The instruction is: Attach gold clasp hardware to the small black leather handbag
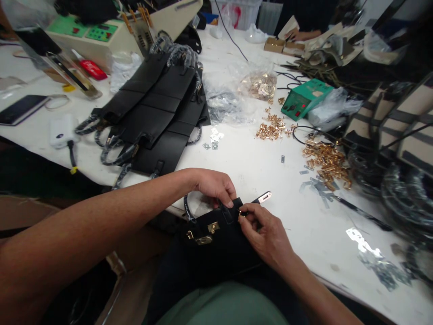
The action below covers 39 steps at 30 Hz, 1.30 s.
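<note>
A black handbag (223,250) rests on my lap against the table's front edge, with a wrapped handle and a gold turn-lock (213,227) on its front. My left hand (218,187) is closed on the bag's top edge, its fingers partly hidden behind it. At the bag's upper right, my right hand (265,228) pinches a small gold fitting (241,214) against the black material. Just beyond that hand, a black strap with a gold tip plate (264,197) sticks out over the table.
Several black bag pieces (158,99) with wrapped handles lie stacked at the left. Gold fittings (326,160), thin metal plates (320,187) and a screwdriver-like tool (363,212) lie to the right. Behind stands a green box (306,99); another person's hand (297,34) works at the far side.
</note>
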Each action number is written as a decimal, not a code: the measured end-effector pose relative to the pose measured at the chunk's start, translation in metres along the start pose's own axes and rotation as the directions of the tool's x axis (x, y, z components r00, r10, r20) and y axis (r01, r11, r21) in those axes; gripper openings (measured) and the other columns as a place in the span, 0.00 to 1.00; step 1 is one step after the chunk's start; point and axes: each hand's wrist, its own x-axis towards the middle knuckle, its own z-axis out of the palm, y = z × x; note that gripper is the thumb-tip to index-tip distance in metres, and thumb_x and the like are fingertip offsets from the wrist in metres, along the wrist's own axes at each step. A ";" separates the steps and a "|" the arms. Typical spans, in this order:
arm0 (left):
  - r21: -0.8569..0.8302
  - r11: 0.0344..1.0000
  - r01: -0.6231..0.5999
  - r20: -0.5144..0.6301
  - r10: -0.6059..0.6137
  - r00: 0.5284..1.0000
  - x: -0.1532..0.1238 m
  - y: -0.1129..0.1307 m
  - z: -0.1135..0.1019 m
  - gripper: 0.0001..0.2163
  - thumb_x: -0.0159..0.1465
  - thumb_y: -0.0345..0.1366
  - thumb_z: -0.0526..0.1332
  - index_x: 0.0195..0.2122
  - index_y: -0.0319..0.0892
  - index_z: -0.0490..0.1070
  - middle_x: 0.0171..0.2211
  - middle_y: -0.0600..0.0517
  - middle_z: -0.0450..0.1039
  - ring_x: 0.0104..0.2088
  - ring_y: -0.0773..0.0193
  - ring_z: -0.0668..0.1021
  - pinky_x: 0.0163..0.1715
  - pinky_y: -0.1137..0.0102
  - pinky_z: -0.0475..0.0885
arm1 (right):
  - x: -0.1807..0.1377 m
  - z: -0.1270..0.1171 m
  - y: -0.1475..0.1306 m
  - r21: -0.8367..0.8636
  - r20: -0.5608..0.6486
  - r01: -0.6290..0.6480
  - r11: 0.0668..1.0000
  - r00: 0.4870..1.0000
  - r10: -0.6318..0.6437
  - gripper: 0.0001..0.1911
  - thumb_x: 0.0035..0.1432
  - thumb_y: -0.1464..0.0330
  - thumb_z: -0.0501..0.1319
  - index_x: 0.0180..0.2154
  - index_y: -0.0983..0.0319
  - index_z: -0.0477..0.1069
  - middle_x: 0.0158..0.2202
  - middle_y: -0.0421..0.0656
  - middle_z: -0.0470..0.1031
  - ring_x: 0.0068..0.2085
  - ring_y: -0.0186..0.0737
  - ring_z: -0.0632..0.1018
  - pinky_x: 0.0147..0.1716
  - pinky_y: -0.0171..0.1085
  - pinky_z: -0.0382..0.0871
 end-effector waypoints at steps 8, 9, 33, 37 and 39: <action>-0.006 0.999 -0.032 -0.018 0.031 0.999 0.003 -0.004 -0.002 0.08 0.51 0.34 0.66 0.32 0.41 0.78 0.26 0.55 0.76 0.27 0.67 0.75 0.28 0.74 0.71 | 0.008 -0.006 -0.003 -0.136 0.091 0.105 0.985 0.992 -0.093 0.10 0.60 0.66 0.57 0.43 0.56 0.74 0.25 0.37 0.73 0.26 0.34 0.71 0.30 0.33 0.64; 0.004 0.999 -0.033 -0.028 0.033 0.999 0.004 -0.005 -0.001 0.08 0.50 0.34 0.66 0.32 0.41 0.78 0.26 0.55 0.76 0.27 0.67 0.75 0.28 0.74 0.71 | 0.009 -0.007 -0.003 -0.141 0.097 0.105 0.984 0.991 -0.092 0.10 0.60 0.66 0.57 0.43 0.56 0.74 0.25 0.37 0.74 0.26 0.34 0.71 0.29 0.33 0.64; 0.141 0.979 -0.148 -0.143 0.168 0.975 0.004 -0.012 0.003 0.04 0.49 0.34 0.63 0.26 0.40 0.76 0.19 0.57 0.69 0.21 0.69 0.70 0.20 0.75 0.64 | 0.014 0.003 -0.019 -0.182 0.063 -0.093 0.979 0.992 0.106 0.11 0.60 0.63 0.58 0.45 0.56 0.70 0.22 0.33 0.69 0.21 0.32 0.70 0.23 0.32 0.61; 0.173 0.976 -0.129 -0.132 0.152 0.980 0.004 -0.009 0.004 0.04 0.50 0.34 0.62 0.23 0.40 0.74 0.17 0.57 0.67 0.20 0.68 0.70 0.20 0.74 0.64 | 0.013 0.005 -0.021 -0.205 0.036 -0.107 0.973 0.993 0.116 0.08 0.59 0.63 0.59 0.41 0.56 0.72 0.20 0.33 0.69 0.20 0.32 0.69 0.22 0.32 0.60; 0.183 0.976 -0.120 -0.129 0.145 0.981 0.004 -0.008 0.004 0.04 0.49 0.34 0.62 0.24 0.41 0.74 0.18 0.57 0.68 0.21 0.67 0.71 0.21 0.74 0.65 | 0.013 0.007 -0.021 -0.209 0.033 -0.108 0.972 0.993 0.117 0.07 0.59 0.64 0.59 0.40 0.56 0.72 0.20 0.33 0.69 0.20 0.33 0.69 0.21 0.32 0.59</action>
